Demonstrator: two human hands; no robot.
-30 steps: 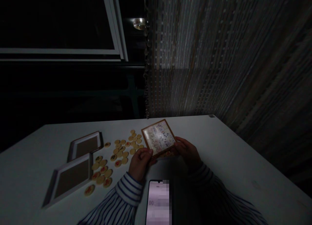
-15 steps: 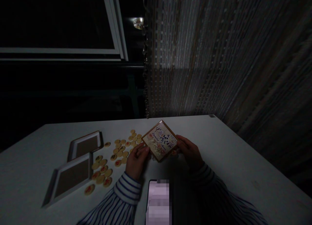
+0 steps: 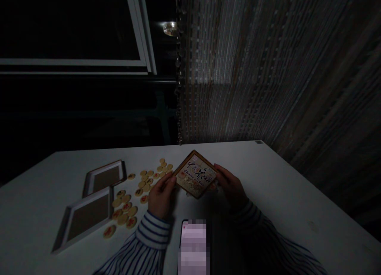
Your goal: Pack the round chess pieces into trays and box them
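Left hand [image 3: 159,193] and right hand [image 3: 230,185] both grip the board [image 3: 195,174] by opposite edges, above the table [image 3: 282,187]; discs [image 3: 143,185] lie left.

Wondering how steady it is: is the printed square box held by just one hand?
No, the left hand grips the printed square box on its left side and the right hand on its right.

White table [image 3: 282,195], shallow tray [image 3: 86,217] and second tray [image 3: 104,177] near its left edge, round game pieces [image 3: 139,187] scattered mid-surface, phone [image 3: 193,247] at the near edge
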